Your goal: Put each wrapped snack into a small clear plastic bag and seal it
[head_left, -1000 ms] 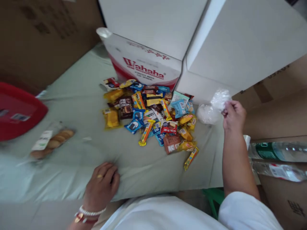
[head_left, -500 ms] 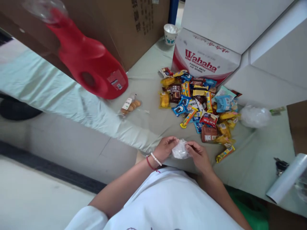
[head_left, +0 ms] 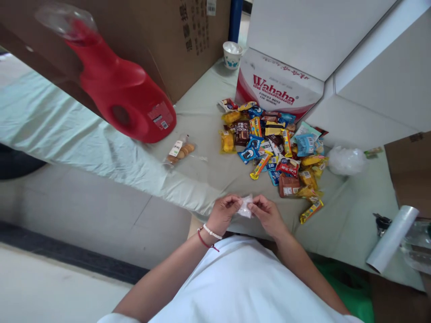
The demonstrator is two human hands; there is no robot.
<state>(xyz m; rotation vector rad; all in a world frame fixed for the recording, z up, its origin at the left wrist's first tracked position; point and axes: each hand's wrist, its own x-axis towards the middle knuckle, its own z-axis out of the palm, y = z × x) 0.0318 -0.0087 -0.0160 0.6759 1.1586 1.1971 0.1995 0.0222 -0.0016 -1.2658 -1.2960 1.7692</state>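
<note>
My left hand (head_left: 224, 213) and my right hand (head_left: 266, 214) meet at the near edge of the cloth-covered table (head_left: 202, 179). Both pinch a small crumpled clear plastic bag (head_left: 245, 207) between their fingertips. Just beyond them lies a pile of several wrapped snacks (head_left: 272, 148) in yellow, blue, brown and red wrappers. A bigger bunch of clear plastic bags (head_left: 346, 160) sits to the right of the pile.
A red jug (head_left: 114, 89) stands at the left, with a pack of biscuits (head_left: 180, 151) beside it. A white Wahaha carton (head_left: 279, 87), a paper cup (head_left: 232, 54) and brown boxes line the back. A roll of plastic (head_left: 392, 237) lies at the right.
My right hand came back from the bunch of bags at the right with one small bag. My left hand left the table edge and joined it. The view swung left.
</note>
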